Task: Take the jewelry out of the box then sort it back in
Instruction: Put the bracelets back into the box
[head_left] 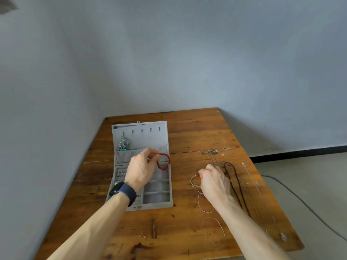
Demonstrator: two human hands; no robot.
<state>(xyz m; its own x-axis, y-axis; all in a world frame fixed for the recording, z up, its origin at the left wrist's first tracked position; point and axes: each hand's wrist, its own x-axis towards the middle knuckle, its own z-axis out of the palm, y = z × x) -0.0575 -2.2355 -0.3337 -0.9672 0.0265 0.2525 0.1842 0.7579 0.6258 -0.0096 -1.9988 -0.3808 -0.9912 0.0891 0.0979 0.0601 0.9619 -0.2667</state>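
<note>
A worn wooden table (197, 132) stands in a corner of bare grey walls (169, 53). Over the open grey velvet jewelry box (159, 200) the left hand (140, 169) pinches a red beaded bracelet (163, 155). The right hand (214, 181) pinches a thin silver bracelet (191, 182) lying on the table

Box (142, 136) sits open on the left half of the table (197, 132), lid to the far side, tray near. Dangling pieces (124, 145) lie in the lid's left part and an earring pair (120, 174) in the tray's far-left compartment.

My left hand (140, 169) pinches a beaded bracelet (165, 162) over the box's right side.

My right hand (214, 179) is right of the box, touching a small bracelet (193, 180) on the table. The cord necklace (232, 177) is just right of it and a thin chain (251, 179) further right. Two wire loops (204, 203) lie nearer me.
</note>
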